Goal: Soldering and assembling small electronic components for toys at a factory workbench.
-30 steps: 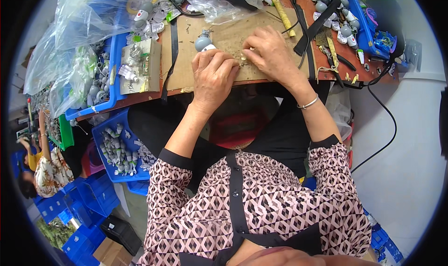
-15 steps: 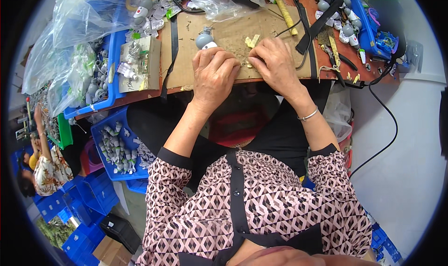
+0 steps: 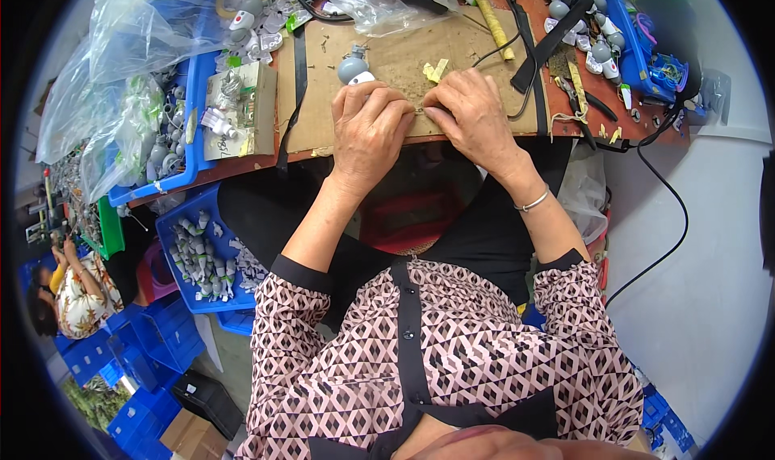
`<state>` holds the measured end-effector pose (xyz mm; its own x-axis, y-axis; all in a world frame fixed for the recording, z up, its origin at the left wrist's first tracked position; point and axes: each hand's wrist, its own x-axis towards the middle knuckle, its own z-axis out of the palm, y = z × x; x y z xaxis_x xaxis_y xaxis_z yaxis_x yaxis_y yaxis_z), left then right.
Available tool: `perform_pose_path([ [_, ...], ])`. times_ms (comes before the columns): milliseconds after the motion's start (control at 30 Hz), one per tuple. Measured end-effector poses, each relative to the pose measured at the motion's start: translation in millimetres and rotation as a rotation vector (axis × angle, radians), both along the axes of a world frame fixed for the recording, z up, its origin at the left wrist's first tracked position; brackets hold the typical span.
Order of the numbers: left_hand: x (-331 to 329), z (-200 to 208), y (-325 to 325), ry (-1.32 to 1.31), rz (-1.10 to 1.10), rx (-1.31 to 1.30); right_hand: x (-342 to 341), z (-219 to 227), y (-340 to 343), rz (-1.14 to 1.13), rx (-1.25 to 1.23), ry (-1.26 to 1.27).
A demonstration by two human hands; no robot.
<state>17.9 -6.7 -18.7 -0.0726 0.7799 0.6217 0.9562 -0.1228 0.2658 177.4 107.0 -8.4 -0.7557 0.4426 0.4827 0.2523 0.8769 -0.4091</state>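
My left hand (image 3: 370, 129) is closed, its fingers bent around a grey-and-white plastic toy figure part (image 3: 353, 71). The part's round grey end sticks out beyond the knuckles; the rest is hidden under the fingers. Close beside it, my right hand (image 3: 478, 125) is closed in a pinch, thumb and forefinger almost meeting the left fingertips. Whatever lies in that pinch is too small to name. Both hands rest at the near edge of a brown cardboard sheet (image 3: 323, 36) on the table. Torn yellow tape scraps (image 3: 435, 72) lie just beyond the right fingers.
To the left stand a grey box (image 3: 262, 109) and a blue bin (image 3: 194, 129) of grey parts under clear plastic. Pliers (image 3: 597, 105), a yellow-wrapped rod (image 3: 492, 23) and black cables lie right. Lower left, a blue tray (image 3: 178, 258) holds white-grey figures. A co-worker (image 3: 81, 299) sits far left.
My right hand has shifted slightly left, bringing its fingertips closer to my left hand. The left hand stays about where it was. The co-worker's raised arm has come down.
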Motion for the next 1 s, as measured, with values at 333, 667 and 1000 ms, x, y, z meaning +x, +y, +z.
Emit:
perform_pose_path([
  [333,2,-1,2,-0.007,0.018,-0.004,-2,5,19,0.183,0.012,-0.087],
  [667,3,1,3,-0.042,0.034,-0.016,-5,12,21,0.286,0.158,-0.116],
  [1000,4,-1,2,-0.029,0.043,-0.034,-1,12,19,0.239,-0.039,-0.109],
])
